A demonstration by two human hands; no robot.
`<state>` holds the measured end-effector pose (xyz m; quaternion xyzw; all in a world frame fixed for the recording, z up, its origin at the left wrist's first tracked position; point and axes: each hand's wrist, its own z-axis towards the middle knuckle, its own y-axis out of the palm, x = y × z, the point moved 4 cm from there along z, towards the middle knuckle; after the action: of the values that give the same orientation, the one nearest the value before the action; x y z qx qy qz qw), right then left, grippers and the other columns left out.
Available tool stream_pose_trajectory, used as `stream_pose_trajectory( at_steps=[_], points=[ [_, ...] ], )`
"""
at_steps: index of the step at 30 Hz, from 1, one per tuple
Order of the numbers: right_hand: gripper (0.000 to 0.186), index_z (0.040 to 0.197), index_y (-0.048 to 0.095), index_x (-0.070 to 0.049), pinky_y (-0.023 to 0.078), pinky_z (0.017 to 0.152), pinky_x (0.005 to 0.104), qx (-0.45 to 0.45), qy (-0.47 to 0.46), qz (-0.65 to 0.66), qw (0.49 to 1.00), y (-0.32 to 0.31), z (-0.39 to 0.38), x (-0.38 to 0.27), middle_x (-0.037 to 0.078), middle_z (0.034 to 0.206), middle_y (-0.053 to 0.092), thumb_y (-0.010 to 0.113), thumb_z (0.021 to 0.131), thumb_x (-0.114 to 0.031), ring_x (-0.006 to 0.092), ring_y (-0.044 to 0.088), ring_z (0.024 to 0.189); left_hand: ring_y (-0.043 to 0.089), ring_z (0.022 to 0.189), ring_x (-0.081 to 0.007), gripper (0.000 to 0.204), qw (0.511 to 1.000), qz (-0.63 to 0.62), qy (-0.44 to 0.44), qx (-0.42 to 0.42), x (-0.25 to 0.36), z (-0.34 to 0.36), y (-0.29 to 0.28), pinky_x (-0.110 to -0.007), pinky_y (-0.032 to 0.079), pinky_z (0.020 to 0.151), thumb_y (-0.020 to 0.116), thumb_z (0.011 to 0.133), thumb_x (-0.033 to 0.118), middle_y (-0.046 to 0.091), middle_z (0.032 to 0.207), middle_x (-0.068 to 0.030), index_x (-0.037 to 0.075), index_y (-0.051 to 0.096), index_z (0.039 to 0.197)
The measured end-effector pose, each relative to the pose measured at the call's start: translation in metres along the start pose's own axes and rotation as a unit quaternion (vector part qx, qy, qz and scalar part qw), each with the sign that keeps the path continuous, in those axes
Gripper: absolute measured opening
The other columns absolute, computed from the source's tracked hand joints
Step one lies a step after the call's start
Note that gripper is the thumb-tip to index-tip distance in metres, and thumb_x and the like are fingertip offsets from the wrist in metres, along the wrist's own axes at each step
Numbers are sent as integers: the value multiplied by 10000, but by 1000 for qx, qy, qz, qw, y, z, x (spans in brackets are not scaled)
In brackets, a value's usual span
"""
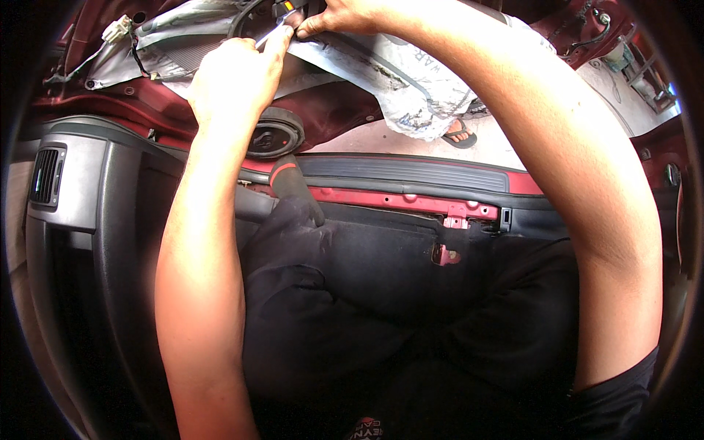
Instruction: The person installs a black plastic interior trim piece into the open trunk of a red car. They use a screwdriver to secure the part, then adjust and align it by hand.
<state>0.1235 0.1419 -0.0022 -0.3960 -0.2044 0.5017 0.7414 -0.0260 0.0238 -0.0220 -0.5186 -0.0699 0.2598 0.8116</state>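
Up at the top edge, my left hand is closed around a slim silvery metal piece, its kind too bright and small to tell. Just right of it, my right hand reaches in with thumb and fingers drawn together at the piece's far end; what they pinch is hidden, and the frame cuts off part of the hand. Both hands are at the inner side of a dark red car door, whose panel is off. A whitish plastic sheet partly covers the door, crumpled and hanging loose on the right.
A round black speaker sits low in the door. Below run the ribbed door sill and a red body edge. At left stands the dashboard with an air vent; a white connector hangs upper left. A sandalled foot shows outside.
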Motion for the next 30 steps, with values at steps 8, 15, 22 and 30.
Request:
stream_pose_trajectory(
  at_steps=[8, 15, 22, 30],
  points=[
    [631, 1215, 569, -89, 544, 856, 471, 20, 6, 0, 1000, 3, 0, -1, 205, 1061, 637, 765, 789, -511, 363, 665, 988, 709, 1011, -367, 737, 1000, 20, -22, -10, 14, -3, -17, -453, 548, 888, 478, 939, 704, 731, 1015, -217, 25, 753, 1022],
    [617, 1192, 578, -84, 553, 832, 471, 44, -16, 25, 999, -3, -5, -3, 209, 1042, 643, 750, 800, -529, 367, 674, 955, 700, 998, -413, 746, 999, 33, 5, 2, 9, -3, -11, -474, 540, 889, 448, 975, 676, 707, 1018, -280, -5, 736, 1076],
    [690, 1219, 571, -73, 559, 839, 480, 23, -11, 3, 1000, -1, 1, 1, 223, 1062, 645, 758, 777, -568, 371, 680, 959, 717, 1013, -355, 769, 997, -4, -64, -35, 19, -2, -27, -448, 551, 893, 486, 920, 729, 736, 1026, -218, 17, 755, 1030],
    [683, 1240, 553, -64, 560, 846, 468, 39, -18, -4, 999, 3, 1, 2, 218, 1079, 642, 825, 731, -428, 366, 673, 980, 683, 1087, -403, 804, 996, -20, -84, -38, 13, 1, -24, -469, 514, 957, 505, 884, 768, 718, 1090, -254, 30, 757, 1079]
  ],
)
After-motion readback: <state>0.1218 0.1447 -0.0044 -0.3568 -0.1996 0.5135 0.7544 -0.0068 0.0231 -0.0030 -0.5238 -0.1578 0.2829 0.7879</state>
